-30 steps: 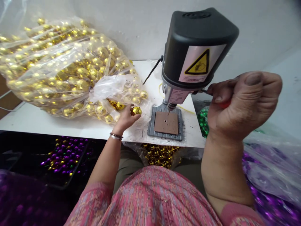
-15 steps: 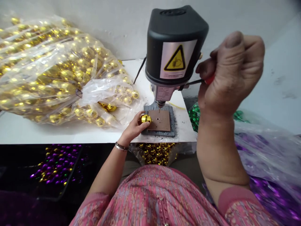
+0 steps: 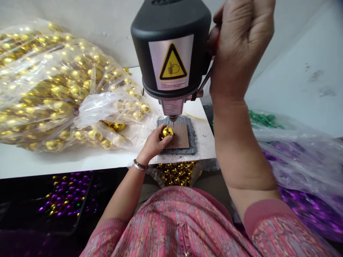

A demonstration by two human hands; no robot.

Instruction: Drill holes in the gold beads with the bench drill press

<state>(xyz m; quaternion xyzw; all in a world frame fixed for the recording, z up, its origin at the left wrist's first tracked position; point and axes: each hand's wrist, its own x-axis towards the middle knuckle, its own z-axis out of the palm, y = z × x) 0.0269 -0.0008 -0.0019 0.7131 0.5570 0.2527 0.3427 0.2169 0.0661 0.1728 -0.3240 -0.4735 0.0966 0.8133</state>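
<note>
Between the thumb and fingers of my left hand (image 3: 156,142) is a shiny gold faceted ball (image 3: 167,132). It sits over the left part of a brown board (image 3: 180,139), close to the thin bit of a black bench drill press (image 3: 171,39). The board lies on the drill's grey base (image 3: 192,132), which is sprinkled with dark crumbs. High on the right, my right hand (image 3: 239,46) is closed round the red-ended feed lever (image 3: 206,78) of the drill. Its fingertips are partly hidden behind the hand and the drill housing.
A clear plastic bag of gold balls (image 3: 59,89) covers the left of the white table (image 3: 107,162). Below the table edge is a bag of gold pieces (image 3: 177,173). Purple and green shiny items in plastic (image 3: 302,171) lie at right; purple and gold beads (image 3: 68,194) at lower left.
The gold ball has shifted right, closer to the drill bit, in my left hand. My right hand and the lever stand higher in view. The camera view has shifted, and the drill appears larger.
</note>
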